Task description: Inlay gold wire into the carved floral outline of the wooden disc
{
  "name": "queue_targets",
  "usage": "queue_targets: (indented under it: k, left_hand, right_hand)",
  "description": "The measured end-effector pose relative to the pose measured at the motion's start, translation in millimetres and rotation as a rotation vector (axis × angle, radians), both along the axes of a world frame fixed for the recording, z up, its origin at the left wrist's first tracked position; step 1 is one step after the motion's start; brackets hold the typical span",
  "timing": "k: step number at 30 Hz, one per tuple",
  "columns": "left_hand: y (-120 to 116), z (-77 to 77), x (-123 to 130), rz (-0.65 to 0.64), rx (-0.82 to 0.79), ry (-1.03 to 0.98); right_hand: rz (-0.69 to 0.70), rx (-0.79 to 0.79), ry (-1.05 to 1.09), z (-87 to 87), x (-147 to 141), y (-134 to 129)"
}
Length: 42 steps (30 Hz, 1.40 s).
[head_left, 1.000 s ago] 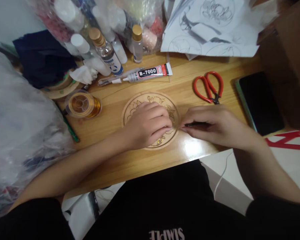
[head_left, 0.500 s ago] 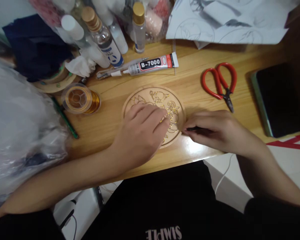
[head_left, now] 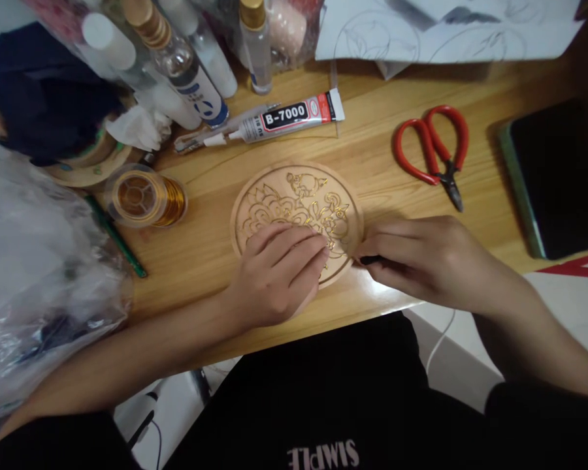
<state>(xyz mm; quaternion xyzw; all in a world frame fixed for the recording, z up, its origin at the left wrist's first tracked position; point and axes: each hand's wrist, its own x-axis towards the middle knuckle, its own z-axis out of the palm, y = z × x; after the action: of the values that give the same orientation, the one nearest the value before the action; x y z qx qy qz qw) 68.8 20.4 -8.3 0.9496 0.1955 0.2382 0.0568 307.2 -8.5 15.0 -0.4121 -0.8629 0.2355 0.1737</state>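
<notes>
A round wooden plaque point(head_left: 255, 189) lies on the table, with flower and animal outlines grooved into it. Gold wire point(head_left: 332, 207) follows many of those lines, mostly on the right side. Across the plaque's lower middle rests my left hand point(head_left: 284, 267), its fingers stretched out side by side over the pattern; the thumb is hidden. At the plaque's right edge, my right hand point(head_left: 416, 258) is closed around a slim black tool point(head_left: 371, 260). Fingers cover most of this tool, so its kind and tip do not show.
Behind the plaque lies a B-7000 glue tube point(head_left: 287, 117), with bottles point(head_left: 200, 98) farther back. A spool of gold wire point(head_left: 147, 196) and a green pencil point(head_left: 117, 238) are on the left. Red-handled pliers point(head_left: 434, 150) and a phone point(head_left: 558, 183) sit right; drawn paper point(head_left: 377, 39) is behind.
My left hand has lowered slightly toward me, uncovering more of the flower pattern. The right hand stays at the plaque's edge with the black tool. The camera view has shifted a little.
</notes>
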Motion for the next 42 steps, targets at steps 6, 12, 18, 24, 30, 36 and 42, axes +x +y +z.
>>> queue_targets:
  k: [6,12,18,24,30,36,42]
  left_hand:
    - [0.3,0.4,2.1,-0.013,0.040,-0.016]
    - [-1.6,0.1,1.9,0.022,-0.076,0.002]
    - [-0.7,-1.1,2.5,0.002,-0.006,-0.034]
    - [1.0,-0.1,2.7,-0.003,0.035,-0.078]
    - [1.3,0.5,4.7,-0.004,0.045,-0.059]
    - [1.7,1.5,4.0,0.004,0.052,-0.021]
    - [1.0,0.3,3.0,0.024,0.053,0.008]
  right_hand:
    - [0.034,0.004,-0.062,1.1,0.4,1.8]
    - [0.028,0.018,-0.089,2.3,-0.5,1.6]
    - [0.038,0.061,-0.143,5.8,-1.6,2.2]
    - [0.022,0.066,-0.149,3.9,-1.5,2.1]
    - [0.020,0.042,-0.182,5.0,-2.7,2.0]
    - [0.006,0.046,-0.162,5.3,-4.2,0.5]
    - [-0.020,0.013,-0.147,3.9,-4.8,-0.8]
